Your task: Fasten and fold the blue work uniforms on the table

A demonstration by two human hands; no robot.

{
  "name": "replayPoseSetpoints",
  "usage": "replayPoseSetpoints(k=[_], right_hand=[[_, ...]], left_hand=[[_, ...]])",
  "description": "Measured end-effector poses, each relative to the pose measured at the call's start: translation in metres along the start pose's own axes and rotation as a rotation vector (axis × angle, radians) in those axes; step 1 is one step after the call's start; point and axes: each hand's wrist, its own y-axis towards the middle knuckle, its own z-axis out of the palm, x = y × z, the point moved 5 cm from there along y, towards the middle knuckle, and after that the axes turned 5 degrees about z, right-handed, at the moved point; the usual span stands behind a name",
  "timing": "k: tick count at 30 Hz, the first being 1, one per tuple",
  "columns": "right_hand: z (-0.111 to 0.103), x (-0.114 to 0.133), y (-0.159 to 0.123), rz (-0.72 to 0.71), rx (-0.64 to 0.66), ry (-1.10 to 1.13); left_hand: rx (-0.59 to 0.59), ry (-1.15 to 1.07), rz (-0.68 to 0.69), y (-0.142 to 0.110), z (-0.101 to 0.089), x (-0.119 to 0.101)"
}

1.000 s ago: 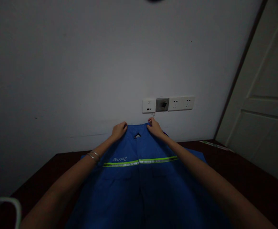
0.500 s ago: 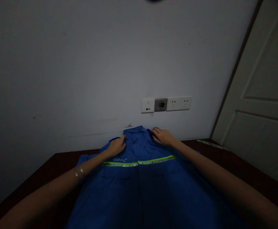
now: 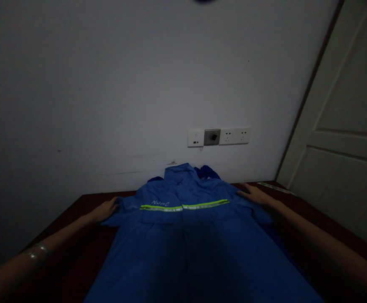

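A blue jacket [image 3: 183, 235] lies spread front up, its collar toward the wall. Across its chest runs a yellow-green and silver reflective stripe, with white lettering above it. My left hand [image 3: 106, 210] rests on the sleeve at the left, fingers stretched over the fabric. On the opposite sleeve, near the shoulder, lies my right hand [image 3: 255, 195] with its fingers apart. Darker blue cloth [image 3: 207, 172] bunches up behind the collar on the right. The jacket's lower end runs out of view in shadow.
The dark reddish-brown tabletop [image 3: 88, 202] meets a pale wall [image 3: 107, 84]. Sockets and switches [image 3: 219, 136] are mounted above the collar. A panelled door [image 3: 350, 126] stands at the right. A thin flat strip [image 3: 276, 187] lies near the table's back right edge.
Both hands have moved outward from beside the collar, the left to one sleeve and the right to the other. The sleeves now spread more to the sides, and the dark cloth behind shows more.
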Motion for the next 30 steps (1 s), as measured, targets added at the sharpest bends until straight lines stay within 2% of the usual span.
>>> replayPoseSetpoints(k=[2,5,10,16,20,23,26,30], right_hand=[[-0.002,0.016,0.002,-0.047,-0.033,-0.027],[-0.005,0.051,0.007,-0.148,-0.122,-0.076],[0.000,0.117,0.018,-0.405,-0.260,-0.264],[0.021,0.159,0.038,-0.429,-0.304,-0.395],[0.031,0.168,0.047,-0.364,-0.298,-0.455],[0.036,0.164,0.051,-0.354,-0.213,-0.473],[0.032,0.151,0.053,-0.347,-0.182,-0.384],[0.022,0.137,0.058,-0.271,-0.224,-0.378]], left_hand=[[0.055,-0.075,-0.009,-0.006,0.004,0.010],[0.074,-0.120,0.017,-0.009,0.005,0.009],[0.002,-0.095,0.095,0.004,0.001,-0.018],[-0.127,-0.164,0.148,0.045,0.013,-0.060],[-0.157,-0.240,0.092,0.075,0.023,-0.071],[-0.094,-0.331,0.051,0.091,0.026,-0.068],[-0.041,-0.453,0.046,0.099,0.024,-0.059],[-0.071,-0.490,0.098,0.101,0.015,-0.048]])
